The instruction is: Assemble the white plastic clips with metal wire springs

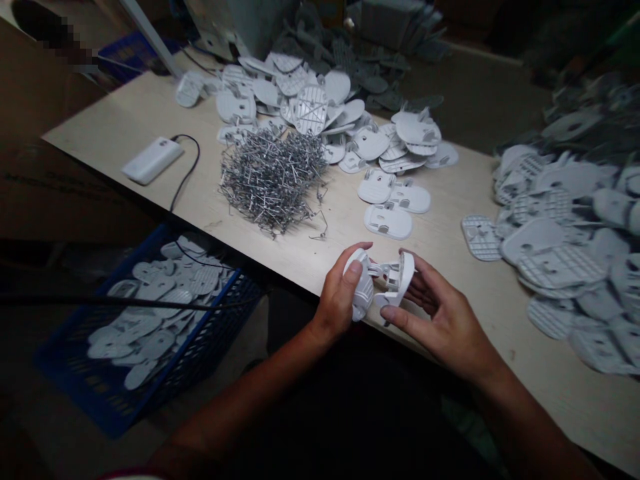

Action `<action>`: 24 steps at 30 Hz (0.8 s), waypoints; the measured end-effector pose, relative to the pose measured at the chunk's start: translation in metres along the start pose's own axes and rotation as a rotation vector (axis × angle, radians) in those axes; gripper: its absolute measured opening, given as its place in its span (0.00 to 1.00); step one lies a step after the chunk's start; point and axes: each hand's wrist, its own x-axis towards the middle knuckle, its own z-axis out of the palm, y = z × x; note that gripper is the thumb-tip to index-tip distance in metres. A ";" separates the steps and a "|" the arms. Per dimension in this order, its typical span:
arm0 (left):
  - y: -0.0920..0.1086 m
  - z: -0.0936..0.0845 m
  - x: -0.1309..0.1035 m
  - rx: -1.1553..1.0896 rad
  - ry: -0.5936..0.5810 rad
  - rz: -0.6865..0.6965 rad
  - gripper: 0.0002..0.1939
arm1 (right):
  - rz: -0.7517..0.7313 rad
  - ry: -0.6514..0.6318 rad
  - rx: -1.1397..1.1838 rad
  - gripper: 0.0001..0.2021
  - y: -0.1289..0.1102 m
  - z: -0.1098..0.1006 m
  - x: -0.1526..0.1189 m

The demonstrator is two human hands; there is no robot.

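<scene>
My left hand (339, 293) is closed on a white oval plastic plate (363, 293), thumb on its ribbed face. Between thumb and fingers of my right hand (440, 313) is a second white plastic plate (406, 277), its hinge side turned towards the first. The two plates are close together above the table's front edge; a small metal piece shows between them, too small to make out fully. Just beyond my hands lie several white plates (388, 222) flat on the table. A tangled heap of metal springs (273, 177) sits to their left.
Large piles of white plates stand at the back (310, 110) and right (555, 247) of the wooden table (200, 207). A white power bank (153, 160) with a black cable lies at left. Below the edge is a blue crate (107, 407) of white plastic pieces.
</scene>
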 end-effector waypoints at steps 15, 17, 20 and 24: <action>0.009 0.029 0.013 -0.470 0.108 -0.258 0.28 | -0.095 0.052 -0.335 0.50 0.009 -0.005 -0.008; 0.010 0.031 0.013 -0.469 0.115 -0.246 0.26 | -0.109 0.045 -0.404 0.50 0.007 -0.006 -0.008; 0.009 0.032 0.012 -0.455 0.123 -0.227 0.25 | -0.136 0.037 -0.502 0.49 0.002 -0.007 -0.008; 0.008 0.031 0.013 -0.418 0.123 -0.198 0.23 | -0.180 0.024 -0.530 0.48 -0.001 -0.008 -0.008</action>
